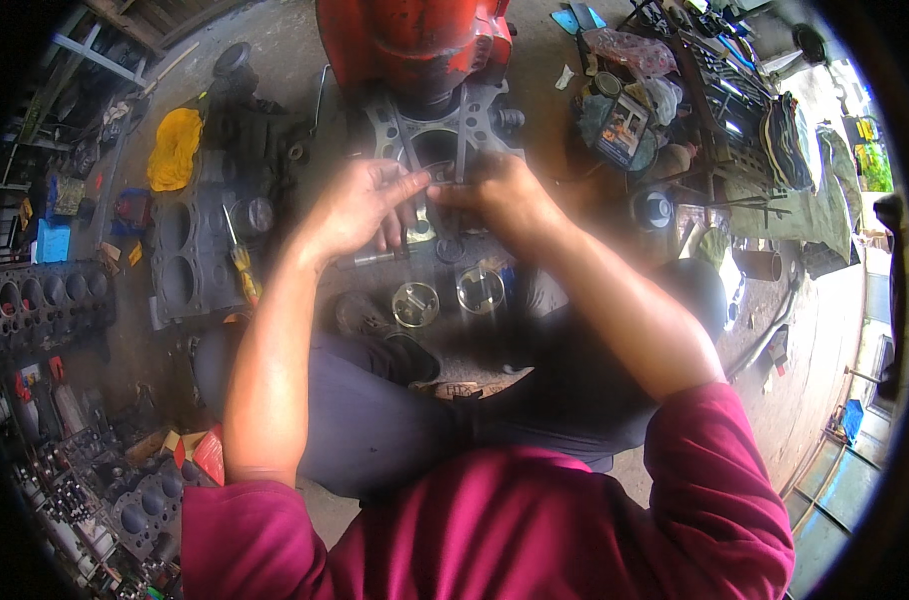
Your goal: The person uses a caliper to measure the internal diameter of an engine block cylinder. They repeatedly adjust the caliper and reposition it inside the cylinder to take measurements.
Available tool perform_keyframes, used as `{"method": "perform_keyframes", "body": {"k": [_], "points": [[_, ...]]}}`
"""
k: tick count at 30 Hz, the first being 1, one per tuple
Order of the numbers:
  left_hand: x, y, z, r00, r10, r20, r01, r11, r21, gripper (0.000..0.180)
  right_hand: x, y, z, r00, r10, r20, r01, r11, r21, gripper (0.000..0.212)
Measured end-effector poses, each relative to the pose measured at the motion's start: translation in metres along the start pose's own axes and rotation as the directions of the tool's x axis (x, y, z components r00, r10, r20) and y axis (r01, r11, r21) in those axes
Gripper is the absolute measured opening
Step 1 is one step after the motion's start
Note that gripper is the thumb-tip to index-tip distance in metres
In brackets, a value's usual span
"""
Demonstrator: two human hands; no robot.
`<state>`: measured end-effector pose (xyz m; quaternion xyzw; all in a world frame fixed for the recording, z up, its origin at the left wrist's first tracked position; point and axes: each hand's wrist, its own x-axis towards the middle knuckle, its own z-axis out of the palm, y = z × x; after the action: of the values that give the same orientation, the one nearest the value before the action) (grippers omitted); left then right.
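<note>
Both my hands meet in front of a grey metal casting with round holes [480, 128], which sits below a large red machine [405, 45]. Thumb and fingers of my left hand [360, 208] are bent together, the thumb pointing toward the right hand. My right hand [500, 190] is closed too, its fingertips almost touching the left thumb. Something small and dark lies between the fingertips; its kind is too blurred to tell. Nearer to me, two round metal pieces that look like pistons [415, 305] stand side by side between my legs.
On the left lie an engine block [180, 265], a yellow cloth [175, 150], a yellow-handled screwdriver [243, 262] and a cylinder head [45, 305]. To the right are a plastic bag [630, 52], a basin holding a picture-printed packet [623, 130], and a tool rack [720, 90].
</note>
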<state>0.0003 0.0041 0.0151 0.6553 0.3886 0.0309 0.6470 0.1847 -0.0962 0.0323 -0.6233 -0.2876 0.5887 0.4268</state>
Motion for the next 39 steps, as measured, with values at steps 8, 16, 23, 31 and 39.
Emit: {"method": "perform_keyframes", "body": {"k": [8,16,23,31,39], "points": [[0.0002,-0.0010,-0.0005,1.000,-0.017,0.007,0.017,1.000,-0.013,0.029,-0.0023,-0.0018,0.0020,1.000,-0.002,-0.011,0.001,0.999,-0.041,0.041],[-0.0004,-0.0001,0.0005,1.000,-0.007,-0.007,0.007,1.000,-0.001,0.029,-0.0016,-0.0019,0.0001,1.000,0.009,-0.003,-0.009,1.000,-0.014,0.042],[0.0007,0.0003,0.0017,1.000,0.001,-0.013,-0.001,1.000,0.003,0.030,-0.0022,-0.0030,-0.0013,0.999,0.033,0.013,-0.033,0.998,0.050,0.040],[0.0000,0.0018,0.0020,1.000,0.011,-0.019,-0.011,1.000,0.008,0.031,-0.0011,-0.0025,-0.0020,1.000,0.003,-0.002,-0.003,1.000,0.010,0.040],[0.0006,-0.0007,0.0024,1.000,0.000,-0.012,0.000,1.000,0.002,0.029,0.0036,0.0019,-0.0038,1.000,0.001,0.008,0.000,0.997,-0.076,0.043]]}}
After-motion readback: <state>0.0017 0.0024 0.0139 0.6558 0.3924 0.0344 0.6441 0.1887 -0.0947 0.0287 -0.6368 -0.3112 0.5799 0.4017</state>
